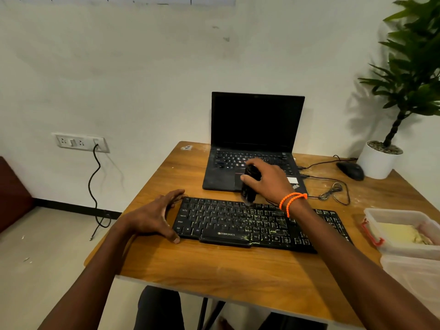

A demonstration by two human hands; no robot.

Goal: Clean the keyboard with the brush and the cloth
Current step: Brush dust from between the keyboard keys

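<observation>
A black keyboard (238,222) lies across the wooden table (226,265), its right half streaked with pale dust. My right hand (266,179) grips a black brush (249,186) held upright, bristles down on the keyboard's top row near the middle. My left hand (154,216) braces the keyboard's left end, thumb at the front corner and fingers at the back corner. No cloth is in sight.
An open black laptop (254,144) stands behind the keyboard. A black mouse (350,170) and its coiled cable (333,191) lie at the back right beside a white plant pot (378,163). A plastic container (402,232) with pale powder sits at the right edge.
</observation>
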